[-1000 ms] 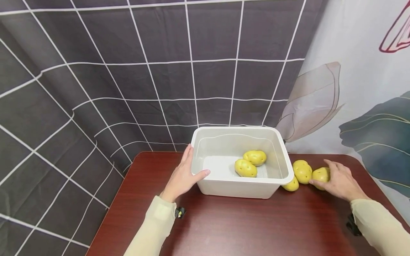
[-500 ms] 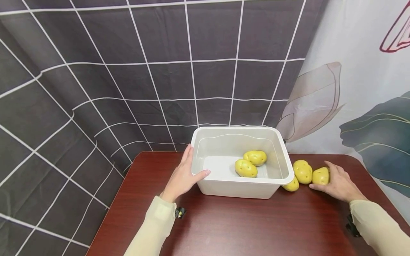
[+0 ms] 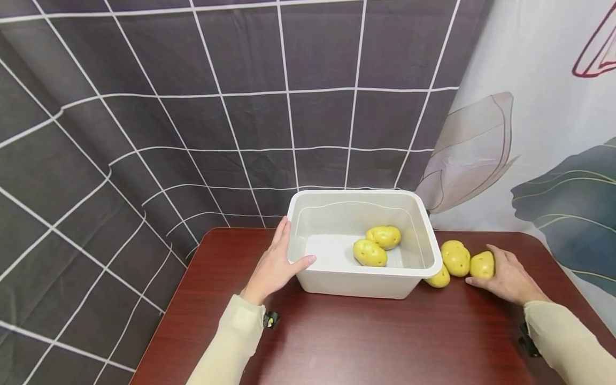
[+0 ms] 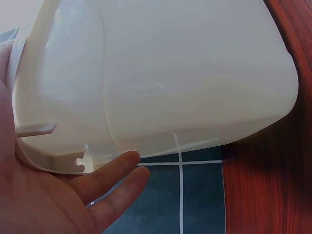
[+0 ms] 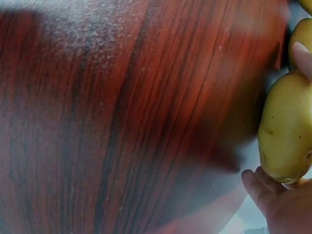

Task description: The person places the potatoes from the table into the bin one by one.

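A pale grey plastic bin (image 3: 356,283) stands at the table's far edge, with two yellow potatoes (image 3: 369,253) inside toward its right. My left hand (image 3: 273,266) rests at the bin's left end. Its thumb lies over the front rim, and its fairly straight fingers run along the outer wall; the left wrist view shows those fingers (image 4: 109,183) beside the bin. Right of the bin, my right hand (image 3: 515,275) holds a potato (image 3: 482,266) on the table between thumb and fingers. In the right wrist view the potato (image 5: 287,129) lies between thumb and fingertips.
Two more potatoes sit between the bin and my right hand: one potato (image 3: 455,258) stands free, another potato (image 3: 439,278) is partly hidden by the bin's rim. The dark red wooden table (image 3: 375,337) runs toward me. Behind hangs a grey cloth (image 3: 240,123) with white grid lines.
My right hand has shifted slightly left and its thumb has dropped a little lower beside the potato. My left hand and the bin stay in place.
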`<state>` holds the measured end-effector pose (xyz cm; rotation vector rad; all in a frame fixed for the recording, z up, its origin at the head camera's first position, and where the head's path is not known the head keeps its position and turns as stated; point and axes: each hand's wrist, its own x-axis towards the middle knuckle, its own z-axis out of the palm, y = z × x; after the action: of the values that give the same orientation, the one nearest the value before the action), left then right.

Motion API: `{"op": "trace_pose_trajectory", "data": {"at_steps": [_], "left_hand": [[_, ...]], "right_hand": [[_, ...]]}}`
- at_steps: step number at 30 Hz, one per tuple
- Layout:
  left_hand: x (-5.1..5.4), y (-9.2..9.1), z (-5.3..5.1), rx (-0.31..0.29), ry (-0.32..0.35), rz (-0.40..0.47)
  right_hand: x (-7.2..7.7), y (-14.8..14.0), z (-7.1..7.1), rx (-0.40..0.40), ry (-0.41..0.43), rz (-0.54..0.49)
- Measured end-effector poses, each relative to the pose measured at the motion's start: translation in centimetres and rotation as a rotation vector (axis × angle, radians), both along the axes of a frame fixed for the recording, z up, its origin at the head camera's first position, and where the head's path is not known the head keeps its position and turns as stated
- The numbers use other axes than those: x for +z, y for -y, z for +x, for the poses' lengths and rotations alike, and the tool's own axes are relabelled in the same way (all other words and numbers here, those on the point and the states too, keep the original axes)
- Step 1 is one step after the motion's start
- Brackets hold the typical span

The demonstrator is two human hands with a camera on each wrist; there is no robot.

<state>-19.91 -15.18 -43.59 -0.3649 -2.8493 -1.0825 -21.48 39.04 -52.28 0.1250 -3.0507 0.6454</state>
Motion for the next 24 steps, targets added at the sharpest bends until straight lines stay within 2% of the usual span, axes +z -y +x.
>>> {"op": "trace_pose_trajectory", "data": {"at_steps": [24], "left_hand": [[0.08, 0.03, 0.13, -0.004, 0.003, 0.012]], "right_hand": [[-0.37, -0.24, 0.26, -0.024, -0.029, 0.005]]}}
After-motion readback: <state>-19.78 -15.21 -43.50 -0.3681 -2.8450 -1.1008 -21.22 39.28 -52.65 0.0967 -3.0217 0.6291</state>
